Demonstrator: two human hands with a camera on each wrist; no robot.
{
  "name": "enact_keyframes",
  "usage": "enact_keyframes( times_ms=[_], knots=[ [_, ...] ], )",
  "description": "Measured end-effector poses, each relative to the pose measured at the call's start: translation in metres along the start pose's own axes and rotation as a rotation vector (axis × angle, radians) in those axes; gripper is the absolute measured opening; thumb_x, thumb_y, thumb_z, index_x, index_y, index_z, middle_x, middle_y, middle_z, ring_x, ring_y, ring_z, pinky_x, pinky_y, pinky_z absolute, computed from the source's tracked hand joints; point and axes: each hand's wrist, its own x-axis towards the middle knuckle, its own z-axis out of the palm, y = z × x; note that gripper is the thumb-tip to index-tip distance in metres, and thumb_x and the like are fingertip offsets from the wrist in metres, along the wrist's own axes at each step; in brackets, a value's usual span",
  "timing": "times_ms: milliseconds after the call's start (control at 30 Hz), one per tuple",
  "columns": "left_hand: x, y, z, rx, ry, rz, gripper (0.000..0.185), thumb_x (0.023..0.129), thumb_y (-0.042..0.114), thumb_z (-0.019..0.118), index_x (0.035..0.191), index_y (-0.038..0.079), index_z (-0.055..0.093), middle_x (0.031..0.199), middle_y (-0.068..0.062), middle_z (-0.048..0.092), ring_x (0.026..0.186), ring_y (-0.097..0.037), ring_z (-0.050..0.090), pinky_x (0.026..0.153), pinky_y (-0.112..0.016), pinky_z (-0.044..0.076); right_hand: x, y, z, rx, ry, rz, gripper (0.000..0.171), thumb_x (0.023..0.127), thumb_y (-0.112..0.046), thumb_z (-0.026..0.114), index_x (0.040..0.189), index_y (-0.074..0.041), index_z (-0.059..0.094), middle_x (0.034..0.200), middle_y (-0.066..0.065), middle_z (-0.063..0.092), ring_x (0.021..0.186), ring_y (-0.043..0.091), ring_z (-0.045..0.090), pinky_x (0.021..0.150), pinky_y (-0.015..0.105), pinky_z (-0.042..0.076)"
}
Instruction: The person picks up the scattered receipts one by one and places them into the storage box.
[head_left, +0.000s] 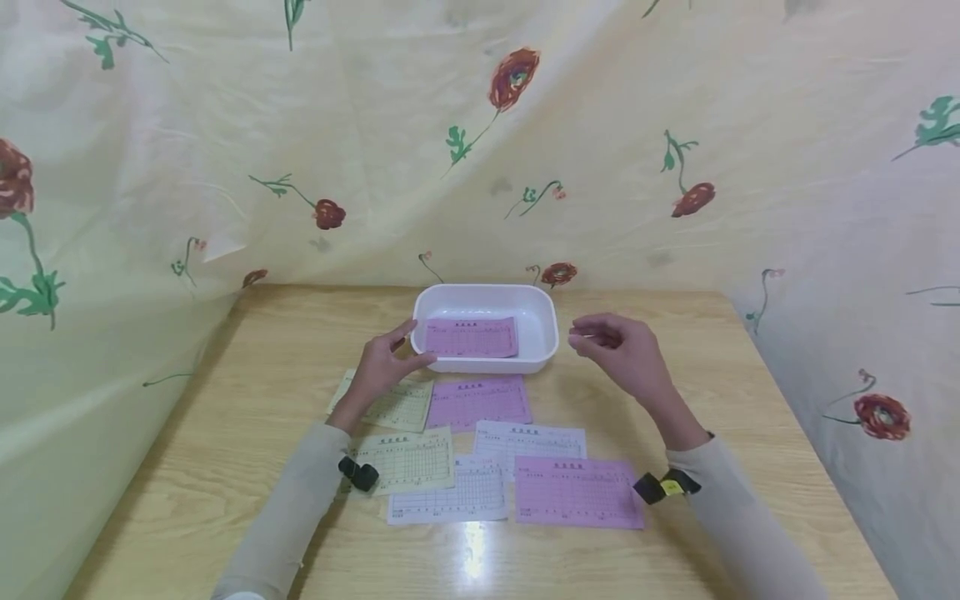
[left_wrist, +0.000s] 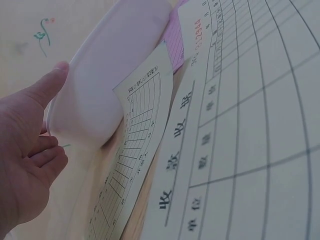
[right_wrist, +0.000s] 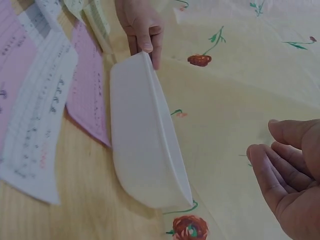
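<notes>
Receipt slips lie spread across the wooden tabletop in front of me, and one pink slip sits flat inside the white plastic tray at the far middle. My left hand rests against the tray's left end, thumb up on the rim and fingers pressed to its outer wall, gripping nothing else. My right hand hovers just to the right of the tray, apart from it, fingers loosely bent and empty. Nearer to me a second pink slip lies just in front of the tray, beside a yellow slip under my left wrist. Closer still lie another yellow slip, two white slips and a large pink slip, overlapping at their edges. Floral cloth hangs behind and to both sides.
</notes>
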Motion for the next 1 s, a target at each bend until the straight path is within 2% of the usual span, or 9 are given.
enact_keyframes(
  times_ms=[233, 433, 667, 1000],
  knots=[
    [-0.003, -0.005, 0.001, -0.017, 0.002, -0.001, 0.092, 0.08, 0.049, 0.085, 0.152, 0.006, 0.047, 0.162, -0.01, 0.037, 0.144, -0.04, 0.042, 0.116, -0.048, 0.043, -0.037, 0.014, -0.009, -0.111, 0.001, 0.044, 0.031, 0.095, -0.032, 0.075, 0.117, -0.009, 0.074, 0.111, 0.007, 0.076, 0.09, 0.006, 0.07, 0.077, 0.015, 0.059],
    [-0.004, -0.004, -0.001, -0.016, 0.006, 0.009, 0.09, 0.082, 0.045, 0.086, 0.152, 0.005, 0.047, 0.161, -0.011, 0.038, 0.144, -0.04, 0.042, 0.116, -0.049, 0.042, -0.066, 0.028, -0.011, -0.148, -0.025, 0.1, 0.035, 0.096, -0.035, 0.073, 0.121, -0.01, 0.073, 0.114, 0.007, 0.076, 0.095, 0.009, 0.071, 0.08, 0.018, 0.059],
    [-0.002, -0.005, 0.0, -0.014, -0.006, 0.016, 0.092, 0.081, 0.049, 0.085, 0.152, 0.005, 0.046, 0.162, -0.013, 0.037, 0.145, -0.04, 0.041, 0.116, -0.049, 0.042, -0.095, 0.035, -0.014, -0.16, -0.036, 0.161, 0.038, 0.096, -0.035, 0.073, 0.124, -0.009, 0.071, 0.117, 0.009, 0.075, 0.097, 0.016, 0.072, 0.08, 0.018, 0.059],
    [-0.001, -0.004, 0.0, -0.008, -0.006, -0.002, 0.093, 0.08, 0.051, 0.085, 0.153, 0.007, 0.046, 0.163, -0.01, 0.036, 0.144, -0.042, 0.042, 0.115, -0.05, 0.043, -0.12, 0.045, -0.013, -0.124, -0.066, 0.209, 0.042, 0.096, -0.032, 0.074, 0.128, -0.006, 0.068, 0.122, 0.014, 0.073, 0.102, 0.027, 0.073, 0.082, 0.021, 0.06]
  ],
)
